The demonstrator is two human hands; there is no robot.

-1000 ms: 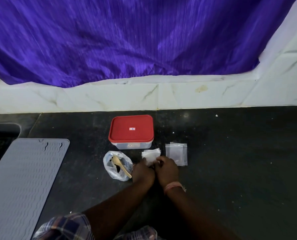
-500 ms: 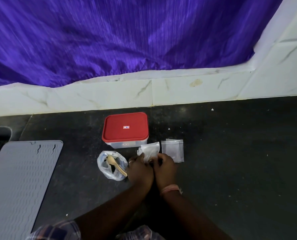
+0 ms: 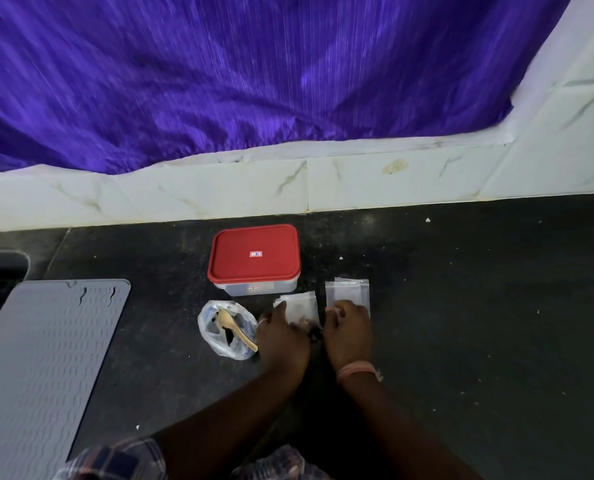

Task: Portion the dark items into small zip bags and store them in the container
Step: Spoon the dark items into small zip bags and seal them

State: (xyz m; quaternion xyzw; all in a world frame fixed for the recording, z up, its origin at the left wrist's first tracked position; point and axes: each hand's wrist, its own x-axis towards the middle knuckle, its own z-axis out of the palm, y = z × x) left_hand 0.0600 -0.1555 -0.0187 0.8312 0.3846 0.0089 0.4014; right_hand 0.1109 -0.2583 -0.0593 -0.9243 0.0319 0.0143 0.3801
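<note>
Here the lidded container (image 3: pixel 255 261) sits shut; left hand (image 3: pixel 281 336) holds a zip bag (image 3: pixel 300 306), right hand's (image 3: pixel 349 332) grip unclear.

The person is wearing a short-sleeved checked shirt in dark blue, red and pale lines, its left sleeve (image 3: pixel 115 459) showing at the near edge and more of the same cloth (image 3: pixel 281 462) bunching just right of it. A thin pale ring (image 3: pixel 263 321) is sitting on a left-hand finger. A band of pinkish-orange thread (image 3: pixel 356 370) is wrapping the right wrist, a loose end trailing rightward.
</note>
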